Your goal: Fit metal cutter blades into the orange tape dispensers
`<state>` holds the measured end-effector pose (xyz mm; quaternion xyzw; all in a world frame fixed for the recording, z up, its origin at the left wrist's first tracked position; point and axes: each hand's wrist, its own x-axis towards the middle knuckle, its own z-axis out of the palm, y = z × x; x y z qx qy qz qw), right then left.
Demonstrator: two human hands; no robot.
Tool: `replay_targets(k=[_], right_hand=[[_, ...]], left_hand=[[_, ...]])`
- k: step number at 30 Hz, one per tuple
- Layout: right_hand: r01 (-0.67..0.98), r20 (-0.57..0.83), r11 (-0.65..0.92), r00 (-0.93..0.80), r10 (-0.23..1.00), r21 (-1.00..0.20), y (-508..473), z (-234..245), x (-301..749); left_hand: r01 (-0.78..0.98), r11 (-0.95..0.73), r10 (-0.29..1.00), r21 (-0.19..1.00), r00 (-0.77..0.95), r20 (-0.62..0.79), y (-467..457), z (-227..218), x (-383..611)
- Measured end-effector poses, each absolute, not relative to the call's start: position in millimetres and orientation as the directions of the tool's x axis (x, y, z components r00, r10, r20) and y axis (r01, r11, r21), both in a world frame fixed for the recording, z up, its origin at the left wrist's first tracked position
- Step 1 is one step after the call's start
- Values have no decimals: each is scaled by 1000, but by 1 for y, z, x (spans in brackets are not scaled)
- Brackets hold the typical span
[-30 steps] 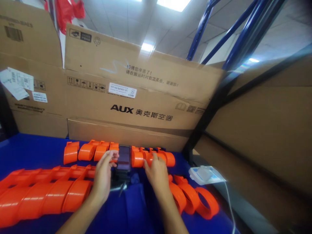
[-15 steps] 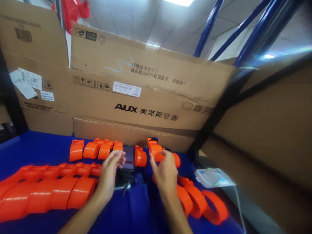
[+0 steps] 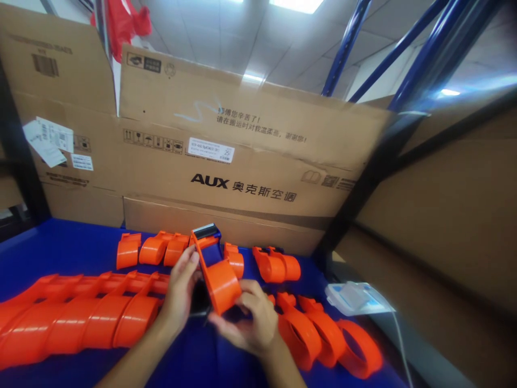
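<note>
Tape dispenser (image 3: 224, 283): raised in front of the carton (image 3: 161, 183), tilted, its ring end low and its black top (image 3: 205, 231) uppermost

Right hand (image 3: 256, 318): closed on the ring end, thumb underneath, fingers at the side

Left hand (image 3: 181, 285): half curled beside the dispenser's left edge; whether it presses there cannot be told

Blue part (image 3: 212, 256): between the black top and the ring end

Good hold: right hand best carries the weight, left best steadies the side; fingertips are safer off the black top, whose pale edge may be sharp

Pressure: a light pinch should do, since the orange walls look thin and could flex

Orange pair (image 3: 272, 268): near the carton's foot, pieces side by side

Right-hand rings (image 3: 299, 331): farther from the carton than the pair, just beside the right forearm, so a wide wrist swing could knock them

Left row (image 3: 97, 318): well out from the carton, next to the left forearm; a tucked elbow seems wise
</note>
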<state>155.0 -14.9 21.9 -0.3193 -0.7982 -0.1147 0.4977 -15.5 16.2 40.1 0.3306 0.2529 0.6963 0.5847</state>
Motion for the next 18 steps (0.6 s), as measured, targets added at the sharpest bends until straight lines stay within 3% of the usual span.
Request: replay_targets(k=[3, 5, 11, 18], right_hand=[[475, 905, 866, -285, 316, -153, -15, 22, 152], [388, 921, 889, -195, 338, -245, -14, 25, 152], [444, 782, 685, 60, 620, -577, -9, 40, 155], [341, 547, 523, -30, 837, -782, -3, 38, 145]], left_hand=[[-647, -151, 987, 747, -139, 79, 18, 37, -16], [-653, -125, 990, 747, -128, 53, 17, 35, -17], [-638, -89, 990, 765, -139, 0, 5, 39, -16], [-507, -175, 975, 844, 32, 221, 9, 32, -16]])
